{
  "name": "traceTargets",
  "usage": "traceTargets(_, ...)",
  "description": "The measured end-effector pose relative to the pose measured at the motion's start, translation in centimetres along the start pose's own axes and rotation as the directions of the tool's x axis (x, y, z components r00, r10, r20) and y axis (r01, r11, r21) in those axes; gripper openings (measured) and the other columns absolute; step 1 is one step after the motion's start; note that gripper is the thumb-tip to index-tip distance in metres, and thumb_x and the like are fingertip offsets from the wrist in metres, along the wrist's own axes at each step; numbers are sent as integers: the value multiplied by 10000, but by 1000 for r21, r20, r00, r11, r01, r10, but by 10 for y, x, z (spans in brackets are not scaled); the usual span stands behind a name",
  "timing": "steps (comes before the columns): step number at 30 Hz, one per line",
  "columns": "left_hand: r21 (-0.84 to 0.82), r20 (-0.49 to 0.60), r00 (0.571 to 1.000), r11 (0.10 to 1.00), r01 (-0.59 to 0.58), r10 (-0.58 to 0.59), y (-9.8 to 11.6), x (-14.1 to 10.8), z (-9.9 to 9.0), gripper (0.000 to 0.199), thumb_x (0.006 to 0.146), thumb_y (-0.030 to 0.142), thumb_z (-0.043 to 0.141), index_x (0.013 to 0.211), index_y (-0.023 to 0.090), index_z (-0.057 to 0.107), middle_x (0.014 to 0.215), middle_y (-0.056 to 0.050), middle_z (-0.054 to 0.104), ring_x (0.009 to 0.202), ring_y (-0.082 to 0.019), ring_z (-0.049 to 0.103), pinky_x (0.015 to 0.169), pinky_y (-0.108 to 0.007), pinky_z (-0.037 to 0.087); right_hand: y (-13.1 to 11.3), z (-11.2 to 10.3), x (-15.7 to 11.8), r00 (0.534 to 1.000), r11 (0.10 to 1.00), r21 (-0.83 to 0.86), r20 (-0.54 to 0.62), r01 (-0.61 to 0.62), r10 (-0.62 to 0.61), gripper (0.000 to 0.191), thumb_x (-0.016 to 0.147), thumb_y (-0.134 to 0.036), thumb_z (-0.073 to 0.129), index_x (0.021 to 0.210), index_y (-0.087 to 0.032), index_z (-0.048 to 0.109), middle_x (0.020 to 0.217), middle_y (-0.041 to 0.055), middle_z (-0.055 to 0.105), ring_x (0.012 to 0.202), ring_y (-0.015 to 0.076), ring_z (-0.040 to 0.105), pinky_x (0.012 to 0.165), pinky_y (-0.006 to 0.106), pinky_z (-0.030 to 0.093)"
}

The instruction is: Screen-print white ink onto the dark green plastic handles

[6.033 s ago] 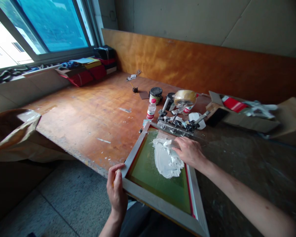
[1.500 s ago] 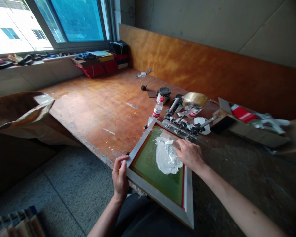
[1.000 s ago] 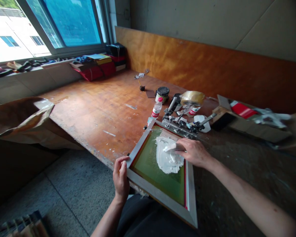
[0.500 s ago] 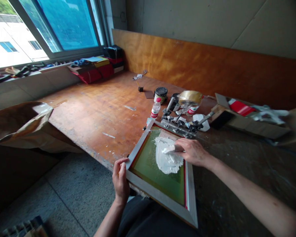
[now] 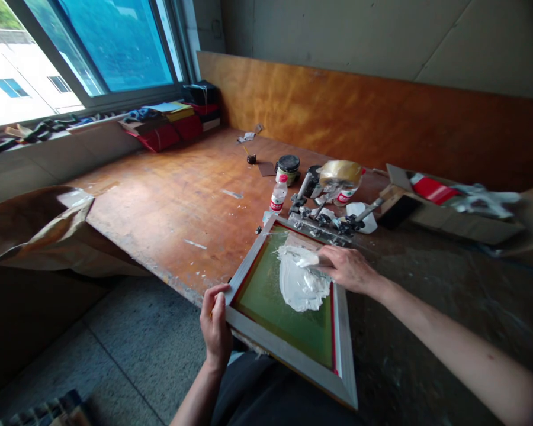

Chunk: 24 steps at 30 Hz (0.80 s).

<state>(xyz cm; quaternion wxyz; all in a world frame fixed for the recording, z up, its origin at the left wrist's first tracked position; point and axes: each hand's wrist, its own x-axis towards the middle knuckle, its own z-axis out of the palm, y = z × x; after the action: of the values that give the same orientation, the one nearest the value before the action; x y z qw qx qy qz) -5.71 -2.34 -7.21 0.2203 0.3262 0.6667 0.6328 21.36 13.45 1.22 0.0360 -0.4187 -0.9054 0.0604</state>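
Observation:
A silk-screen frame (image 5: pixel 288 358) with a green mesh (image 5: pixel 262 302) lies at the near edge of the workbench. My left hand (image 5: pixel 216 325) is closed around its near left corner, thumb on top. On the mesh sits a thick patch of white ink (image 5: pixel 297 290). My right hand (image 5: pixel 350 269) grips a scraper (image 5: pixel 310 260) smeared with that white ink, its blade at the upper part of the patch. Fingers hide much of the scraper's handle. At the frame's far edge is a metal hinge clamp (image 5: pixel 313 228) with ink-spotted knobs.
Behind the frame stand a red-capped bottle (image 5: pixel 278 194), a dark-lidded jar (image 5: pixel 288 170) and a roll of clear tape (image 5: pixel 341 173). A cardboard box (image 5: pixel 466 222) sits at right. A large paper bag (image 5: pixel 39 231) is at left. Red boxes (image 5: pixel 164 135) lie under the window.
The scraper and my right hand have shifted slightly, with the blade's angle changed over the white ink. My left hand keeps its hold on the frame. The view has moved a little.

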Motion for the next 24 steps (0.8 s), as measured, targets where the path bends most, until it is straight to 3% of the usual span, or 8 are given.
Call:
traceTargets(4, -20, 2, 1000, 1000, -8, 8, -2, 1, 0, 313, 870, 452, 468, 864, 196, 648, 872, -22, 653, 871, -201, 587, 786, -281, 433, 13, -12, -7, 994, 997, 24, 80, -80, 78, 115, 820, -322, 641, 884, -226, 629, 917, 15, 689, 815, 197, 636, 665, 272, 411)
traceTargets(7, -25, 4, 1000, 999, -26, 26, -3, 2, -1, 312, 879, 450, 459, 872, 200, 646, 878, -20, 651, 874, -200, 584, 795, -281, 430, 11, -7, -6, 987, 987, -3, -38, -158, 157, 136, 825, -324, 631, 903, -212, 625, 917, 34, 689, 816, 209, 635, 667, 281, 415)
traceTargets(10, 20, 4, 999, 999, -36, 36, -1, 1, -1, 326, 878, 452, 452, 870, 195, 651, 870, -23, 652, 865, -204, 586, 784, -285, 430, 3, 4, -5, 987, 990, -64, -106, -125, 118, 96, 840, -272, 612, 902, -198, 603, 933, 48, 682, 855, 210, 637, 697, 279, 423)
traceTargets(14, 57, 2, 1000, 998, -30, 30, 3, 0, -2, 336, 870, 455, 452, 867, 191, 659, 853, -23, 657, 843, -204, 589, 765, -287, 429, -4, 9, -10, 993, 986, -128, -63, -110, 103, 74, 841, -231, 612, 881, -183, 572, 909, 56, 675, 875, 211, 644, 734, 277, 428)
traceTargets(24, 60, -18, 997, 996, -70, 72, 6, 3, 2, 331, 878, 425, 432, 844, 185, 658, 852, -32, 655, 854, -210, 598, 765, -296, 431, -11, -10, -27, 961, 957, -120, 50, -263, 271, 112, 835, -296, 582, 886, -197, 593, 904, 58, 696, 828, 234, 654, 678, 303, 415)
